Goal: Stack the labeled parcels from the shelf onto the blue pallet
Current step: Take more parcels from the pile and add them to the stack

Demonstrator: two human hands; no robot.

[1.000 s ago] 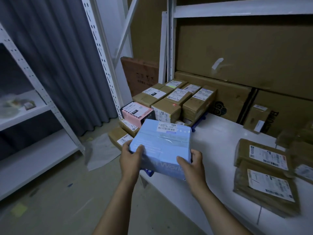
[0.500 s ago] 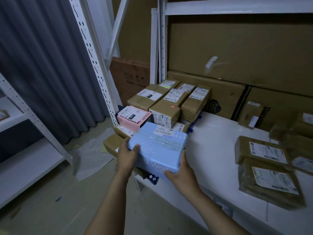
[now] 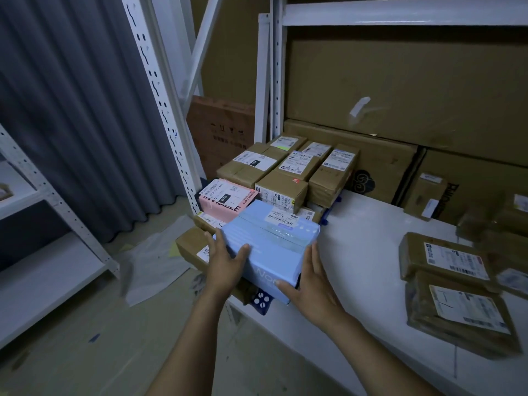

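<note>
Placement of a light-blue parcel (image 3: 271, 247) on the blue pallet (image 3: 260, 300), head view. The parcel is held between both hands over the near, lower tier of the load. Its label faces up at the far end, so that the barcode can be read once the box is down. The left hand (image 3: 225, 260) is clamped on the near-left corner, with the thumb laid across the top face and the fingers wrapped round the left side. The right hand (image 3: 313, 281) is spread flat against the near-right corner, fingers straight along the side wall and thumb along the near face. The box is thus squeezed from opposite sides, which allows it to be steered squarely into place. Whether its underside is already borne by the brown boxes beneath cannot be told.

The pallet is seen only as a dark-blue corner below the parcel and a sliver beyond the load. The rest is covered by the stacked parcels (image 3: 285, 178), which are packed edge to edge with labels up, presumably for stability and scanning. A pink parcel (image 3: 225, 201) lies just beyond the blue one, on its left.

More labelled brown parcels (image 3: 445, 261) are left on the white shelf (image 3: 365, 252) to the right, well apart from the pallet, so the task is judged partly done. A level lowering and release are judged to be called for next.
</note>
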